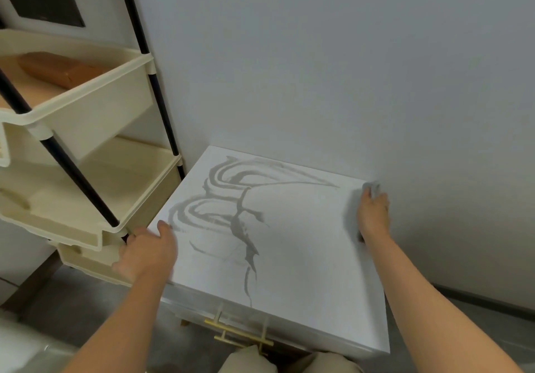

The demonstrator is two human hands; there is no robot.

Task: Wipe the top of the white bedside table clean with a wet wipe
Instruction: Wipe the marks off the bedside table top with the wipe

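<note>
The white bedside table [304,256] stands against the wall, its top streaked with curved grey wet marks [231,199] across the left and middle. My right hand [373,213] presses a crumpled pale wet wipe [372,188] onto the far right corner of the top, close to the wall. My left hand [146,252] grips the table's left edge, thumb on top and fingers curled over the side.
A cream plastic tiered rack [86,129] with black poles stands right beside the table's left side; a brown packet [60,70] lies on its upper shelf. Gold drawer handles [237,333] show on the table's front. A grey wall runs behind and to the right.
</note>
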